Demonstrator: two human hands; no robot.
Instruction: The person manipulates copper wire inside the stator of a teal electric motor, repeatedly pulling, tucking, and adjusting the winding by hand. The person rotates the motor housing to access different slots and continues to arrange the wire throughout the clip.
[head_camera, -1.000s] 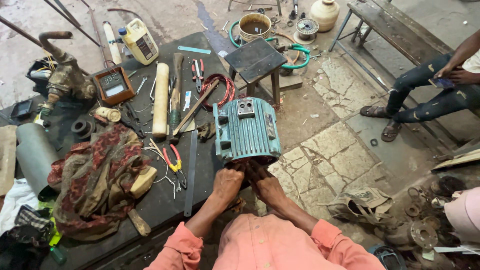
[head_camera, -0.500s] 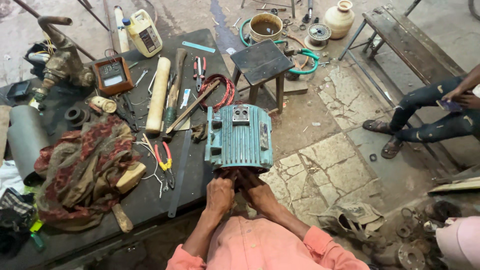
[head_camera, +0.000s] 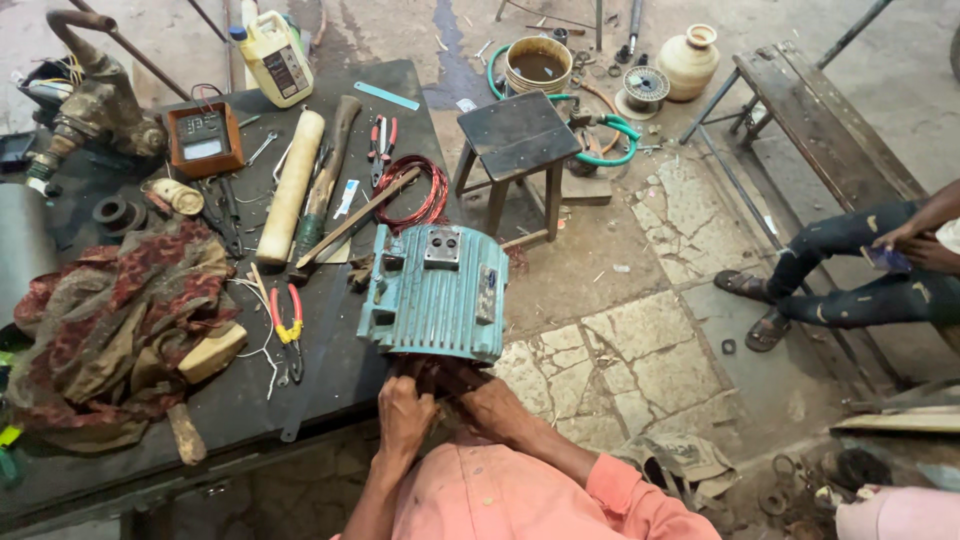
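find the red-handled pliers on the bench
In the head view, the red-handled pliers lie on the black workbench, left of the teal motor housing and right of the patterned cloth.

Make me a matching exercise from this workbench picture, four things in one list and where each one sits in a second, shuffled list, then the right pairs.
Things:
1. teal motor housing
2. red-handled pliers
3. patterned cloth
4. dark stool

Places:
A. on the stone floor beyond the table's right edge
B. at the table's near edge, right in front of both hands
C. heaped on the left part of the table
D. flat on the table between the cloth and the motor

Pairs: 1-B, 2-D, 3-C, 4-A
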